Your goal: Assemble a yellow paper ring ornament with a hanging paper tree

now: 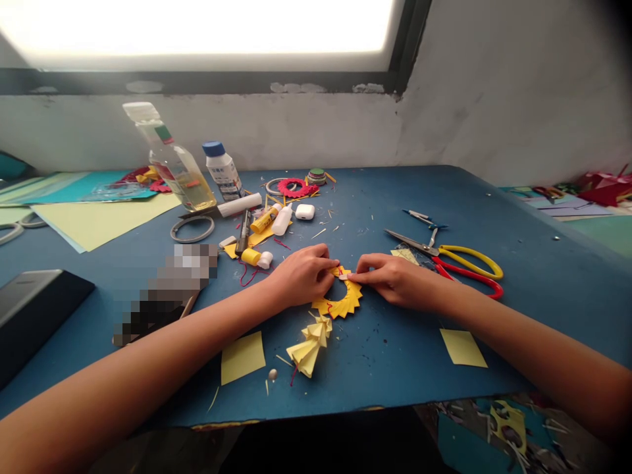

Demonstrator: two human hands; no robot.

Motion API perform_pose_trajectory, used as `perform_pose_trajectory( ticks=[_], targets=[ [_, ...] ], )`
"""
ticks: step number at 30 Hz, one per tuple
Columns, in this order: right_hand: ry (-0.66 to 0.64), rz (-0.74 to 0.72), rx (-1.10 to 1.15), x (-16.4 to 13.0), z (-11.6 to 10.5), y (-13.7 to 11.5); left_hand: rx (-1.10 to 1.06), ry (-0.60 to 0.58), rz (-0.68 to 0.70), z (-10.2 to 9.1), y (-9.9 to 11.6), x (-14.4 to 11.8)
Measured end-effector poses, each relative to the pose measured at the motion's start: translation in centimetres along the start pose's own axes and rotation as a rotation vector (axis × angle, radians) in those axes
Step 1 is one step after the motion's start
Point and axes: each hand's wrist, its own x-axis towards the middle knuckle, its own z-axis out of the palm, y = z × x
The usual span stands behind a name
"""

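Blue desk [543, 263] set against a grey plaster wall, bright window above.

Both hands meet at desk centre over a yellow folded-paper ring [340, 304], a toothed wreath lying flat on the desk. Left hand [301, 275] rests on the ring's left upper edge, fingers curled, thumb and fingertips pressed together on the paper at the top of the ring. Right hand [395, 280] comes in from the right, its thumb and forefinger pinched on the same top point, so the two grips touch or nearly touch there. A small pale piece shows between the fingertips; cannot tell what it is.

Just below the ring: a yellow folded-paper fan stack [310, 345], apart from both hands. Yellow paper square [242, 357] lower left, second yellow square [463, 347] lower right, both flat.

Right of the right hand: scissors with yellow and red handles [454, 260], blades pointing left, lying near the wrist.

Behind the left hand: glue stick [264, 219], small white bottle [281, 220], white earbud case [305, 211], red paper ring [296, 187], blue-capped white bottle [223, 170], clear bottle of yellowish liquid [172, 161]. Paper scraps scattered over the desk.
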Motion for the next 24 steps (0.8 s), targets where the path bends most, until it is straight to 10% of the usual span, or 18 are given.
perform_pose_trajectory(
  ticks=[11, 24],
  targets=[
    [0.024, 0.053, 0.093, -0.6, -0.8, 0.2, -0.002, 0.001, 0.009, -0.1, 0.0, 0.0],
    [0.116, 0.007, -0.288, -0.1, 1.0, -0.2, 0.018, -0.002, 0.001, -0.1, 0.0, 0.1]
  ],
)
